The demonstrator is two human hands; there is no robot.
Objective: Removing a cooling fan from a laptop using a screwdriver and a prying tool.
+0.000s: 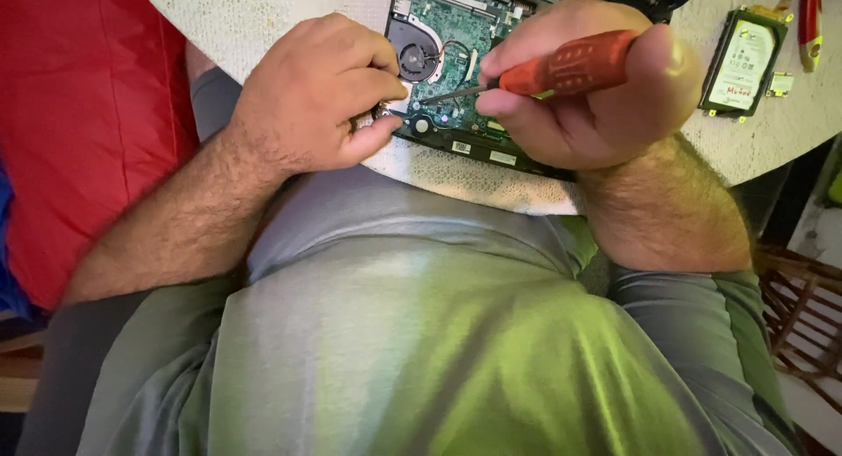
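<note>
An opened laptop [456, 35] with a green circuit board and a round black fan [417, 54] lies on a white cloth-covered table [263, 17]. My right hand [596, 92] grips a red-handled screwdriver [561, 66], its metal tip pointing left onto the board near the fan. My left hand [316, 96] rests on the laptop's near left corner, thumb and fingers pinched around a small metal part there. What lies under its fingers is hidden.
A loose hard drive [744, 63] lies on the table at the right, with a red tool [810, 17] beyond it. A red cushion [88, 123] sits at the left. A wicker piece [802, 316] stands at the lower right. My grey-green shirt fills the foreground.
</note>
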